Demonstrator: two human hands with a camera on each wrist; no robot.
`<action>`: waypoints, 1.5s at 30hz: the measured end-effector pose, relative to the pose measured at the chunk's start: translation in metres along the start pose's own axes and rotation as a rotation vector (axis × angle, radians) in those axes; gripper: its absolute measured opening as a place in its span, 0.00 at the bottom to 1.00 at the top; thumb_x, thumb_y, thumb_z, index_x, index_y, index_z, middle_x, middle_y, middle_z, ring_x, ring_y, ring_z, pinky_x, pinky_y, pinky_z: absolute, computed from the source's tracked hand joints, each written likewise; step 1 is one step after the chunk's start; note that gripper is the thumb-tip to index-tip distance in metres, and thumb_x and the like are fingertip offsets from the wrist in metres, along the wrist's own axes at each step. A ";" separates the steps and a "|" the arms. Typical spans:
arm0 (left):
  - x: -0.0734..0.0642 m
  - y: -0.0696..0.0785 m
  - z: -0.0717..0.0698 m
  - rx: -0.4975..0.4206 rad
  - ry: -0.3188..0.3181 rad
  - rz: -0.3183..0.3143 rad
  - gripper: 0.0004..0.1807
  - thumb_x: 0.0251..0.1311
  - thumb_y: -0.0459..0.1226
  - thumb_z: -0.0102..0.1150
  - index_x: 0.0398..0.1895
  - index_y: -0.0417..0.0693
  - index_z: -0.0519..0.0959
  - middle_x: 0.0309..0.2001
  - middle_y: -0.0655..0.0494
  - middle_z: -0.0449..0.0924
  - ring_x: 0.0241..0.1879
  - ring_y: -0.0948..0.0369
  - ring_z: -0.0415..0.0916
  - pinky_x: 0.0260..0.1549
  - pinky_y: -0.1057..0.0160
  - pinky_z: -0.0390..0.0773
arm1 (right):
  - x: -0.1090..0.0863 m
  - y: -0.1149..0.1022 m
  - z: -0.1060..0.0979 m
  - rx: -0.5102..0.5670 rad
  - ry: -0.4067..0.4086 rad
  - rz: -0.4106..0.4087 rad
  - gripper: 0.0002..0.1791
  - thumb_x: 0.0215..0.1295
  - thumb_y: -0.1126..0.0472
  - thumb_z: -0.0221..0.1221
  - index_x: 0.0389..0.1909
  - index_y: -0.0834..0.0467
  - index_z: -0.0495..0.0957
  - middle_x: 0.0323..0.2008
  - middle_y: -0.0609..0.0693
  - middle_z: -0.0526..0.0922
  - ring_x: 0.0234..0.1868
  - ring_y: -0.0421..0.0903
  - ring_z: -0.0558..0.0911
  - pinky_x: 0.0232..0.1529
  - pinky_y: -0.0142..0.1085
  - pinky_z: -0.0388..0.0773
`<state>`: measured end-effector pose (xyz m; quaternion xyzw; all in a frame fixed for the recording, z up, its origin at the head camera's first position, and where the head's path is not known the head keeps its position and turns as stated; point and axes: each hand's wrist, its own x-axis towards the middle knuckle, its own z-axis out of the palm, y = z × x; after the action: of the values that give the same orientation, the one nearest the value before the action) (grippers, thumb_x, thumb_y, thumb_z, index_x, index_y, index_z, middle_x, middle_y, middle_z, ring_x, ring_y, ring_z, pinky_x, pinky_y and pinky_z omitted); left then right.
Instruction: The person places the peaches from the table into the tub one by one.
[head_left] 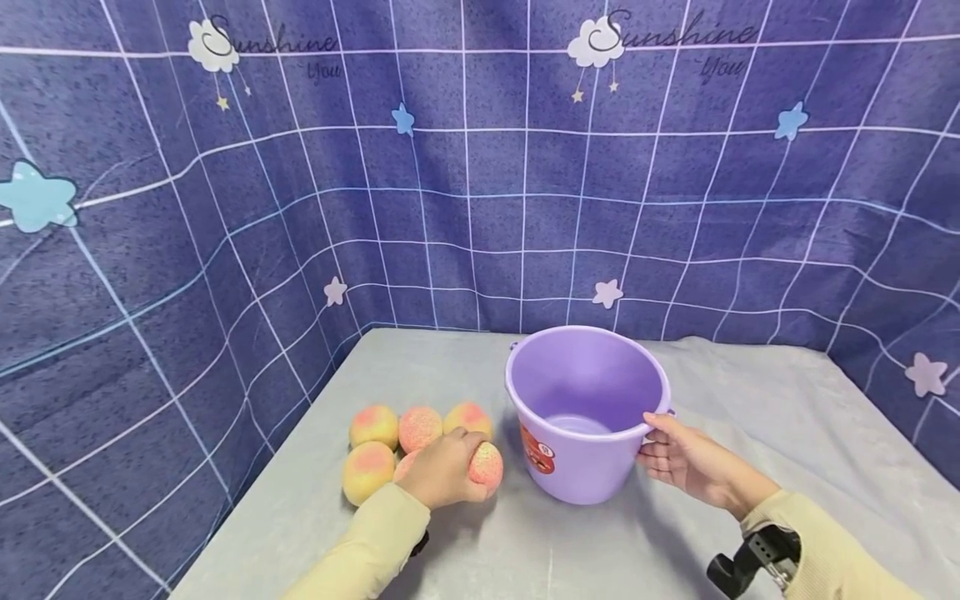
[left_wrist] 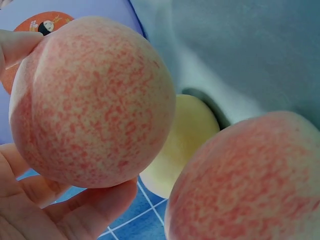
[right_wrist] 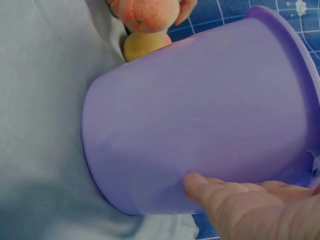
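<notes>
Peach (left_wrist: 97, 105) clasped inside left hand (head_left: 444, 471) | right hand (head_left: 693, 462) holds bucket (head_left: 592, 471) by rim

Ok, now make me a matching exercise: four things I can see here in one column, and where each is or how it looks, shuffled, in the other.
1. Left fingers
2. Right fingers
3. Bucket
4. Backdrop

A. printed with stars
B. around a peach
C. upright on the table
D. at the bucket's right side

Pairs: 1-B; 2-D; 3-C; 4-A.
</notes>
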<state>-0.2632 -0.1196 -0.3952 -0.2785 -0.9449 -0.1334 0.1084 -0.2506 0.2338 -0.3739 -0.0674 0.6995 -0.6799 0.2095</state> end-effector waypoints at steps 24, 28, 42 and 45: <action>0.014 0.003 -0.030 -0.121 -0.058 -0.047 0.36 0.34 0.44 0.72 0.53 0.40 0.77 0.47 0.49 0.77 0.34 0.58 0.75 0.37 0.58 0.77 | 0.000 -0.001 0.004 -0.020 0.031 -0.016 0.42 0.74 0.45 0.36 0.63 0.83 0.43 0.63 0.81 0.55 0.61 0.59 0.69 0.62 0.46 0.67; 0.012 0.003 -0.034 -0.148 -0.054 -0.030 0.33 0.34 0.41 0.71 0.51 0.42 0.77 0.48 0.51 0.77 0.35 0.59 0.75 0.37 0.60 0.76 | -0.002 -0.001 0.005 -0.015 0.027 -0.008 0.43 0.74 0.45 0.36 0.63 0.84 0.42 0.64 0.81 0.53 0.62 0.62 0.68 0.60 0.44 0.69; 0.018 0.009 -0.049 -0.158 -0.043 -0.054 0.28 0.32 0.40 0.71 0.44 0.45 0.79 0.36 0.57 0.78 0.34 0.61 0.74 0.34 0.60 0.75 | -0.003 -0.001 0.007 -0.021 0.015 -0.008 0.45 0.74 0.44 0.34 0.64 0.84 0.36 0.64 0.83 0.44 0.67 0.71 0.54 0.65 0.54 0.56; 0.019 0.011 -0.054 -0.186 -0.046 -0.044 0.25 0.32 0.39 0.70 0.41 0.46 0.79 0.33 0.59 0.77 0.32 0.62 0.73 0.33 0.61 0.74 | -0.002 -0.001 0.006 -0.024 0.008 -0.006 0.45 0.74 0.44 0.34 0.64 0.85 0.36 0.64 0.83 0.43 0.67 0.71 0.52 0.66 0.55 0.54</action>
<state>-0.2654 -0.1183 -0.3373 -0.2694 -0.9366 -0.2164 0.0577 -0.2467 0.2287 -0.3719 -0.0693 0.7082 -0.6724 0.2038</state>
